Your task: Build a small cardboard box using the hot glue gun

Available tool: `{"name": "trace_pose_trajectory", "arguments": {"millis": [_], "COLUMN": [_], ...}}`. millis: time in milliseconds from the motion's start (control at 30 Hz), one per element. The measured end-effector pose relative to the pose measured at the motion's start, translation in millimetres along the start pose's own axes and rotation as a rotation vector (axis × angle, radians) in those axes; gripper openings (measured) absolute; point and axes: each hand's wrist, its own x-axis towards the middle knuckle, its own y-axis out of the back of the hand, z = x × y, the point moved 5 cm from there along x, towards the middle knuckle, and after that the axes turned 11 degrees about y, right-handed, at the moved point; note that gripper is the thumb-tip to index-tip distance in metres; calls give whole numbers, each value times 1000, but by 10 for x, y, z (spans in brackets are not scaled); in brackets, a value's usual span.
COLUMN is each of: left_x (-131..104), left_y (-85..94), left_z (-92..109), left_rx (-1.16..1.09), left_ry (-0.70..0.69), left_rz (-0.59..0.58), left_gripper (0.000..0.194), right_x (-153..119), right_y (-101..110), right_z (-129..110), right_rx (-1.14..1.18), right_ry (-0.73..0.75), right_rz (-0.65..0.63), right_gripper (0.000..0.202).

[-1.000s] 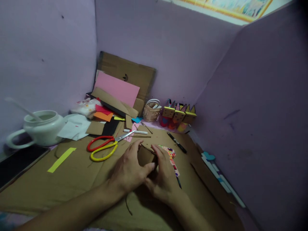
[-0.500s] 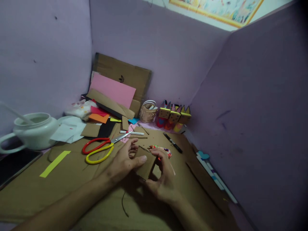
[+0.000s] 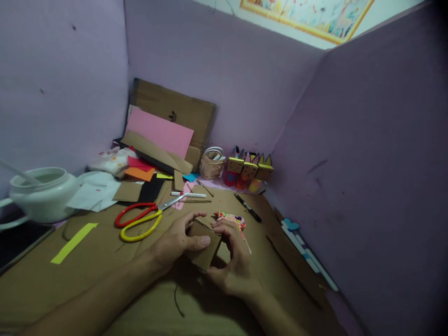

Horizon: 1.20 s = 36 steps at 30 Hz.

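Between my hands is a small brown piece of cardboard (image 3: 205,249), held a little above the cardboard-covered table (image 3: 140,289). My left hand (image 3: 180,240) grips its left side, the thumb lying across the face and the fingers behind it. My right hand (image 3: 233,261) holds the right edge between the fingertips at the top and the thumb at the bottom corner. Whether the piece is folded cannot be made out. Just beyond the hands lie a colourful patterned item (image 3: 233,219) and, to the left, scissors (image 3: 143,221) with one red and one yellow handle.
A white pot (image 3: 42,196) stands at the left by a dark phone-like slab (image 3: 21,245). A yellow paper strip (image 3: 74,242), a white marker (image 3: 189,194) and a black pen (image 3: 248,207) lie around. Behind are pink paper (image 3: 159,133), a small basket (image 3: 212,164) and decorated cups (image 3: 249,170).
The view has shifted slightly, so the surroundings sit a little further left. My left thumb and fingers press closer onto the cardboard piece, which both hands still hold.
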Motion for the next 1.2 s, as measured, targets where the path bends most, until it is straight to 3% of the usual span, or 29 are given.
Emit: {"name": "trace_pose_trajectory", "arguments": {"millis": [133,267,333,400,500,600,767,833,1033,1200], "left_x": [18,32,32,27,20,41,72,66,60,5], "left_y": [4,38,66,64,17,6,220,294,315,258], "left_z": [-10,-37,-70,-98,-121,-99,41,88,148,188], "left_rx": [-142,-303,-314,-299,-278,-278,-306,-314,-316,-283], "left_ry": [51,185,260,312,345,286,-1,-79,-120,-142], "left_rz": [-7,50,102,106,52,49,308,358,255,227], "left_gripper": [68,38,27,25,24,26,14,7,20,35], "right_x": [-15,-50,-53,-51,-42,-27,-35,-43,-44,-2], "right_y": [-4,-3,-40,-75,-53,-19,29,34,28,-23], "right_z": [17,117,145,173,235,290,349,356,351,280], "right_rx": [56,265,345,387,449,598,698,702,745,908], "right_ry": [-36,-220,-296,-382,-495,-546,-593,-600,-610,-677], "right_rz": [-28,56,35,11,110,213,291,312,337,262], "right_gripper": [74,95,98,93,94,97,89,88,81,57]}}
